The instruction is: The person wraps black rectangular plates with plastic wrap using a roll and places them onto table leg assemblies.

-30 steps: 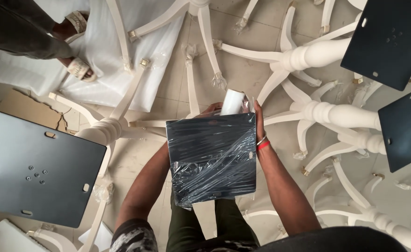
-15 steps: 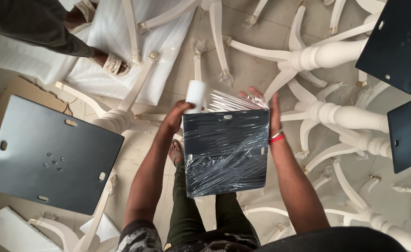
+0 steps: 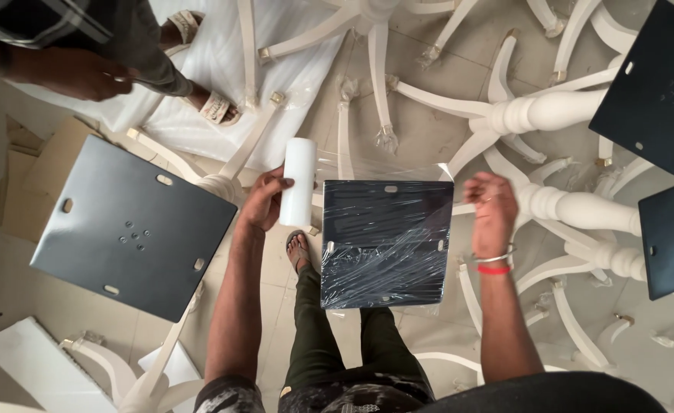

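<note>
We gripped the white film roll [image 3: 299, 182] upright in our left hand [image 3: 263, 203], its long axis running twelve to six, just at nine o'clock of the dark square plate [image 3: 386, 243]. This kept the clear film [image 3: 386, 167] taut across the plate's top edge. Our right hand [image 3: 491, 205], loosely curled and empty, hovered at three o'clock.

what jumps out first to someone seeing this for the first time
In the middle, a dark square metal plate wrapped in clear plastic film draws the eye. The left hand grips a white roll of film beside it, and the right hand hangs open on its other side. White turned table legs sprawl across the floor around them.
</note>
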